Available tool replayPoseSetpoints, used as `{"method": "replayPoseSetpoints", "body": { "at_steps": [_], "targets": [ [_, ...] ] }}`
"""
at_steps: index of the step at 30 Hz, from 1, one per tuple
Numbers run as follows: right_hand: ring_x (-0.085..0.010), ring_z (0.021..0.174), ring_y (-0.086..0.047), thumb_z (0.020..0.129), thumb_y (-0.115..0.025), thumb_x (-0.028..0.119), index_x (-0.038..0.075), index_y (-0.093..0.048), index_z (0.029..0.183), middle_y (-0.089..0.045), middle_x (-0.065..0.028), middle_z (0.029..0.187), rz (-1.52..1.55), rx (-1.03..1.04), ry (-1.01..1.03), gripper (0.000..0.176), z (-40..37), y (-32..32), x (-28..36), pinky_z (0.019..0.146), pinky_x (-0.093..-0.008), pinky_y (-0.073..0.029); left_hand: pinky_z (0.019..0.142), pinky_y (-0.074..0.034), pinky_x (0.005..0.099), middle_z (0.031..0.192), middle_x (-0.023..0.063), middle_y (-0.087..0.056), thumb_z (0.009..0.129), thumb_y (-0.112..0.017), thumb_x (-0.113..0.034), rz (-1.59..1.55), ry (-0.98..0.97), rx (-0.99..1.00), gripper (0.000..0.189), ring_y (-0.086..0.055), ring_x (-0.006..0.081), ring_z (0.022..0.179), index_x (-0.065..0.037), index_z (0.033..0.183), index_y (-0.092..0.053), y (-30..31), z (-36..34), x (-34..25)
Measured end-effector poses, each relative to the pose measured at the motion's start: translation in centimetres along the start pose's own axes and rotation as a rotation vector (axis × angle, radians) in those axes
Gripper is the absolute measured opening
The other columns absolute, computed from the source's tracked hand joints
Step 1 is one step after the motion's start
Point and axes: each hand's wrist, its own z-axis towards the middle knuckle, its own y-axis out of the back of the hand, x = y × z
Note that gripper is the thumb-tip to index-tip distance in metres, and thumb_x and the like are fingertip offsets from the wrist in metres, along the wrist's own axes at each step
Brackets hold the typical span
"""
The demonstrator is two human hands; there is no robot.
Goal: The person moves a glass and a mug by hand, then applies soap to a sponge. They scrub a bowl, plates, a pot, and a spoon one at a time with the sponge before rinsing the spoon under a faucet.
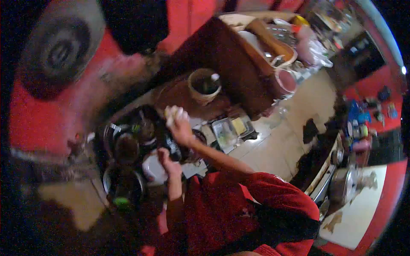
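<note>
Above the white rounded bowl (153,170), the right hand (181,128) is closed around a pale yellow-white foamy sponge (174,112), with the fingers bunched so that the sponge shows only past the fingertips. Just beside the bowl, on the side nearer the red-sleeved body, the left hand (167,160) lies against its edge. Blur hides whether those fingers clasp the rim or only rest on it, so I cannot tell its grip. The work looks like washing-up, with the bowl as the piece being cleaned. The bowl sits low in a crowded basin, with a dark round metal pot (127,147) just beyond it and a shiny steel round pan (124,183) close on its far side. A small bright green scrap (121,201) lies past that pan. To do this well, I judge that the left hand wants a sure pinch on the rim, thumb inside, since wet glaze slips easily. The sponge should come down into the bowl's hollow, and the left hand should turn the bowl under it rather than the right wrist twisting. Lifting the bowl only a little would spare knocks against its neighbours. Well apart from the bowl, up the counter, stand a brown round wooden tub (205,87) and a clear rectangular plastic tray (226,132).
</note>
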Motion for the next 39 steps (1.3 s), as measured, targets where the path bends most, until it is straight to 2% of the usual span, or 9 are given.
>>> {"method": "replayPoseSetpoints", "body": {
  "at_steps": [5, 9, 13, 15, 23, 28, 33, 35, 39],
  "targets": [
    [-0.0358, 0.096, -0.056, 0.085, -0.055, 0.024, 0.011, -0.062, 0.108, -0.062, -0.0142, 0.104, -0.005, 0.083, 0.819, 0.028, -2.9, -1.5, 0.1, 0.081, -0.0467, -0.045, 0.09, -0.043, 0.0349, 0.1, -0.0007, -0.056, 0.081, -0.06, -0.019, -0.25, 0.048, -0.059, 0.024, -0.054, 0.0177, 0.099, -0.015, 0.105, -0.056, -1.0, -0.8, -1.6],
    [-0.039, 0.115, -0.048, 0.085, -0.051, 0.027, 0.009, -0.062, 0.106, -0.052, -0.022, 0.123, 0.29, 0.326, -0.076, 0.031, -2.7, -1.1, -2.9, 0.098, -0.05, -0.034, 0.087, -0.042, 0.0331, 0.096, -0.006, -0.055, 0.081, -0.061, -0.018, -0.399, 0.054, -0.092, 0.018, -0.052, 0.0128, 0.095, -0.018, 0.098, -0.057, 2.6, 0.0, -1.0],
    [-0.04, 0.117, -0.044, 0.093, -0.04, 0.03, 0.006, -0.049, 0.124, -0.043, -0.0249, 0.129, -0.174, 0.224, 0.879, 0.04, -5.6, -4.5, -5.4, 0.101, -0.0453, -0.031, 0.079, -0.04, 0.0285, 0.092, -0.0035, -0.053, 0.081, -0.06, -0.017, 0.003, -0.217, -0.172, 0.013, -0.049, 0.0098, 0.089, -0.01, 0.092, -0.057, 3.6, -0.1, 0.9],
    [-0.0278, 0.108, -0.049, 0.093, -0.041, 0.04, 0.004, -0.048, 0.121, -0.05, -0.0185, 0.119, 0.687, 0.128, -0.155, 0.047, -5.8, -6.6, -6.1, 0.091, -0.0363, -0.039, 0.076, -0.041, 0.0323, 0.09, 0.0076, -0.055, 0.08, -0.06, -0.017, 0.472, -0.132, -0.077, 0.019, -0.052, 0.0143, 0.083, -0.003, 0.093, -0.06, 6.3, -0.7, 3.2],
    [-0.0167, 0.086, -0.054, 0.092, -0.053, 0.027, 0.0, -0.047, 0.119, -0.058, -0.0085, 0.094, 0.642, 0.463, -0.498, 0.039, -4.9, -3.4, -22.8, 0.076, -0.0267, -0.044, 0.105, -0.031, 0.0447, 0.133, 0.0194, -0.047, 0.078, -0.066, -0.036, 1.568, -0.416, 1.126, 0.046, -0.034, 0.0345, 0.131, -0.013, 0.117, -0.059, 9.2, 1.5, 2.1],
    [-0.0223, 0.08, -0.058, 0.076, -0.071, 0.026, 0.0, -0.057, 0.102, -0.062, -0.0094, 0.089, -0.106, 0.219, -0.366, 0.039, -7.5, -3.0, -23.5, 0.072, -0.0357, -0.046, 0.1, -0.038, 0.0377, 0.125, 0.0152, -0.054, 0.089, -0.057, -0.025, 1.235, -0.026, 0.428, 0.042, -0.05, 0.0279, 0.118, -0.003, 0.125, -0.05, 10.3, 12.4, -1.0],
    [-0.0407, 0.1, -0.056, 0.085, -0.059, 0.032, 0.001, -0.051, 0.112, -0.058, -0.0247, 0.109, -0.26, -0.22, -0.4, 0.041, -7.3, -0.2, -22.2, 0.085, -0.0463, -0.044, 0.082, -0.045, 0.0457, 0.099, 0.022, -0.061, 0.086, -0.057, -0.023, 1.759, -0.846, -0.328, 0.033, -0.058, 0.0411, 0.093, 0.0, 0.11, -0.054, 19.6, 28.2, 0.5],
    [-0.0402, 0.106, -0.053, 0.085, -0.058, 0.026, 0.002, -0.05, 0.115, -0.057, -0.0244, 0.11, -0.494, -0.036, -0.561, 0.039, -6.8, 1.9, -25.3, 0.088, -0.0461, -0.042, 0.076, -0.046, 0.0483, 0.091, 0.0236, -0.061, 0.082, -0.058, -0.023, 1.984, -0.223, -0.179, 0.033, -0.058, 0.043, 0.087, 0.001, 0.104, -0.057, 19.7, 31.8, -1.4],
    [-0.0417, 0.109, -0.049, 0.081, -0.061, 0.021, 0.001, -0.044, 0.125, -0.054, -0.0234, 0.116, -0.493, 0.221, -0.01, 0.052, -9.6, 3.8, -30.9, 0.089, -0.0471, -0.04, 0.076, -0.046, 0.0484, 0.091, 0.0243, -0.061, 0.081, -0.058, -0.023, 2.128, -0.14, -0.131, 0.032, -0.058, 0.0431, 0.087, 0.001, 0.102, -0.058, 21.6, 36.7, -1.0]
  ]
}}
